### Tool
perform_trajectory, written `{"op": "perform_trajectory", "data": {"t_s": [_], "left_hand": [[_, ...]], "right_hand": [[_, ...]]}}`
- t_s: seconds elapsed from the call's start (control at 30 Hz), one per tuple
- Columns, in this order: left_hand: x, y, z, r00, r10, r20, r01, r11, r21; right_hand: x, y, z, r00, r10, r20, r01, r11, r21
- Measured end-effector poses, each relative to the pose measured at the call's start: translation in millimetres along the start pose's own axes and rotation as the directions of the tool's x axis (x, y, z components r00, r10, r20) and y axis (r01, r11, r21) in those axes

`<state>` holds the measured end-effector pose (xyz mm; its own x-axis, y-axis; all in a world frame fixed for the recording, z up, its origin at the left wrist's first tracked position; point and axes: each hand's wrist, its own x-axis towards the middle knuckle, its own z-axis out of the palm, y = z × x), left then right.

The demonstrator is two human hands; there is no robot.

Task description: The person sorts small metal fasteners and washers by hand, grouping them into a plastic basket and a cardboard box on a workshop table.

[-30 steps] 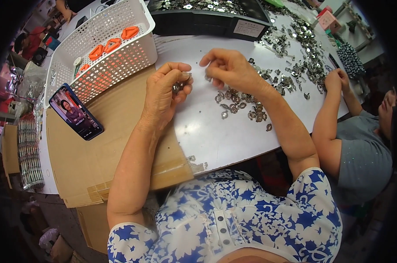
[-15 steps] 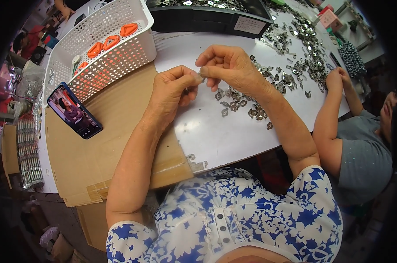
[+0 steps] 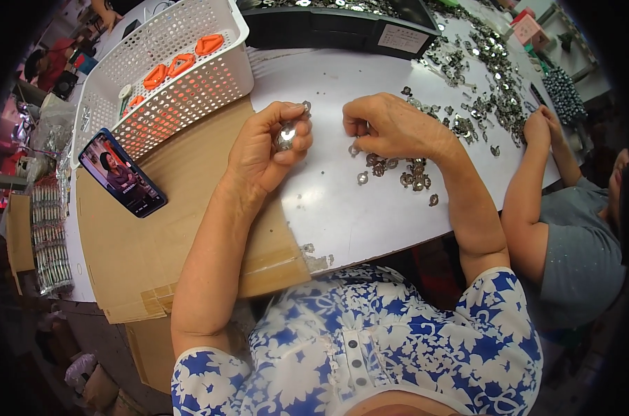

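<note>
My left hand (image 3: 269, 142) is curled round small shiny metal pieces, with a bright round disc (image 3: 286, 135) showing in the palm. Another small metal piece (image 3: 307, 106) sticks out between its thumb and forefinger. To the right, my right hand (image 3: 401, 128) is lowered to the white tabletop with bent fingers. At its fingertips a small round metal piece (image 3: 354, 150) shows, partly hidden. Just below this hand lies a loose group of flat round metal pieces (image 3: 415, 179) with small tabs.
A white perforated basket (image 3: 182, 100) with orange triangular pieces stands back left. A phone (image 3: 123, 173) leans against it on the cardboard (image 3: 203, 229). A black bin (image 3: 328, 31) of metal parts is at the back. More parts (image 3: 491, 90) spread right, near another person's hands (image 3: 540, 128).
My hands were together over the table and have moved apart. The right one has gone right and down to the loose pieces; the left has turned, showing the disc in its palm.
</note>
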<state>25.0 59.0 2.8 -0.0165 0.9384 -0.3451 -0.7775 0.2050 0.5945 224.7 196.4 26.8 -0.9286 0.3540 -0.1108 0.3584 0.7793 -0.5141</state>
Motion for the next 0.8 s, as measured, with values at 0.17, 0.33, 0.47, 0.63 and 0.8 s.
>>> {"op": "perform_trajectory", "data": {"t_s": [0.17,0.33,0.47,0.63,0.8], "left_hand": [[-2,-5,5,0.98,0.195,-0.034,-0.184,0.961,0.204],[-2,-8,2,0.972,0.232,-0.03,-0.209,0.918,0.338],[-3,-11,8,0.977,0.212,-0.004,-0.191,0.888,0.418],[-5,-10,11,0.986,0.166,0.016,-0.161,0.925,0.344],[-1,-9,2,0.989,0.14,0.049,-0.149,0.931,0.332]], "right_hand": [[3,8,-2,0.981,-0.024,-0.194,0.056,0.986,0.16],[4,-5,-12,0.98,0.073,-0.184,0.048,0.814,0.578],[6,-13,-4,0.92,-0.063,-0.387,0.278,0.801,0.53],[8,-21,8,0.807,-0.229,-0.544,0.406,0.885,0.23],[11,-25,11,0.767,-0.35,-0.539,0.441,0.896,0.047]]}}
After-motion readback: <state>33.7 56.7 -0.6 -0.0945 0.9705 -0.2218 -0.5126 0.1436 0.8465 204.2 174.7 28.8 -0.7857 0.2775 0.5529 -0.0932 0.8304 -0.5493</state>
